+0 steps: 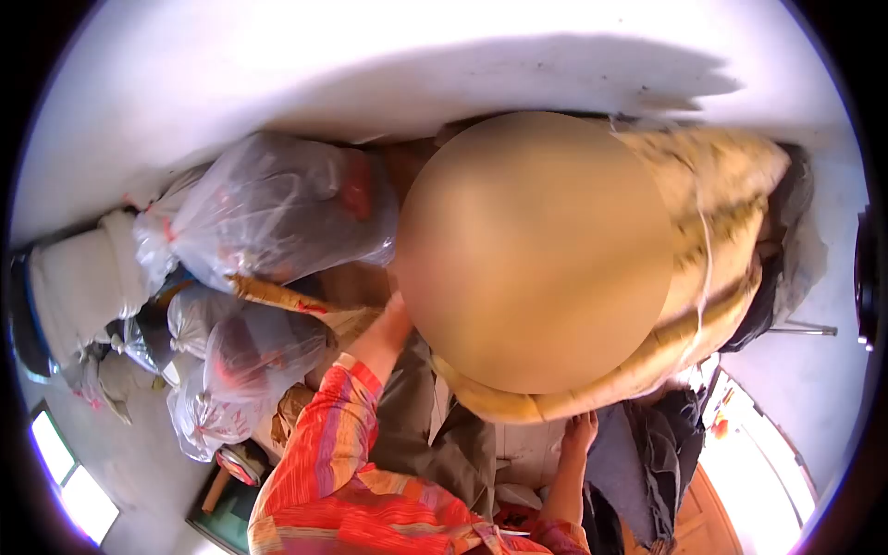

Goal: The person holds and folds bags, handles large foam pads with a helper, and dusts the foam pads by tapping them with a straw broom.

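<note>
A large yellow padded bundle (717,250), tied with a pale cord (708,268), fills the centre and right of the view. A round blur covers much of its middle. My left hand (400,313) reaches to the bundle's left side, and the blur hides its fingers. At the lower edge of the bundle is my right hand (581,429), its fingers bent up against the yellow material. Both forearms come from red and orange striped sleeves.
Clear plastic bags (268,203) with dark and red contents lie at the left, above smaller tied bags (245,356). A white rolled bundle (83,282) stands far left. Dark cloth (647,453) hangs at lower right, beside a bright opening (758,462). A pale wall (416,55) runs behind.
</note>
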Demonstrator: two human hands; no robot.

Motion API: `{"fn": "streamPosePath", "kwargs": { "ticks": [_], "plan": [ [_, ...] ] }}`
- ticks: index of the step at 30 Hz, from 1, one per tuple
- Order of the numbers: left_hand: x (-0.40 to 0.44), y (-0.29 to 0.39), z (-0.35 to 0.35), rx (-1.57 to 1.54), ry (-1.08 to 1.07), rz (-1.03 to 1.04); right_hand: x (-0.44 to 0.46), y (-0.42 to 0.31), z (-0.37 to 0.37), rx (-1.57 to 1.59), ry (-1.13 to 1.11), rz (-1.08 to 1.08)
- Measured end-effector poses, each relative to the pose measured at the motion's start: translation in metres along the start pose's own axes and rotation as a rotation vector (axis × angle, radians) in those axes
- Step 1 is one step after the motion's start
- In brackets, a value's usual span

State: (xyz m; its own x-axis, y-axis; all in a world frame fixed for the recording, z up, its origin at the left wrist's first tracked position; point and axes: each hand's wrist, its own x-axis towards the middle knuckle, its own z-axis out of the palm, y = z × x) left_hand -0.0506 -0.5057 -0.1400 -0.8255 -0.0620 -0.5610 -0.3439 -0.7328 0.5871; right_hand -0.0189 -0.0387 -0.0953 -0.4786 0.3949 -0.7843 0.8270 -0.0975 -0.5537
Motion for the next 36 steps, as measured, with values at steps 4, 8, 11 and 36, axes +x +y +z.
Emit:
{"fn": "streamPosePath", "kwargs": {
  "ticks": [4, 8, 11, 36],
  "plan": [
    [-0.071, 0.043, 0.139, 0.396, -0.023, 0.285, -0.021, -0.070, -0.060, 0.133, -0.192, -0.068],
    [-0.128, 0.044, 0.239, 0.730, -0.065, 0.612, -0.074, -0.136, -0.111, 0.223, -0.302, -0.078],
    [-0.177, 0.036, 0.292, 0.605, -0.179, 0.673, -0.116, -0.168, -0.152, 0.291, -0.401, -0.076],
    [-0.289, -0.123, 0.336, 1.332, -0.889, 0.846, -0.178, -0.039, -0.263, 0.818, -0.254, -0.151]
  ]
}}
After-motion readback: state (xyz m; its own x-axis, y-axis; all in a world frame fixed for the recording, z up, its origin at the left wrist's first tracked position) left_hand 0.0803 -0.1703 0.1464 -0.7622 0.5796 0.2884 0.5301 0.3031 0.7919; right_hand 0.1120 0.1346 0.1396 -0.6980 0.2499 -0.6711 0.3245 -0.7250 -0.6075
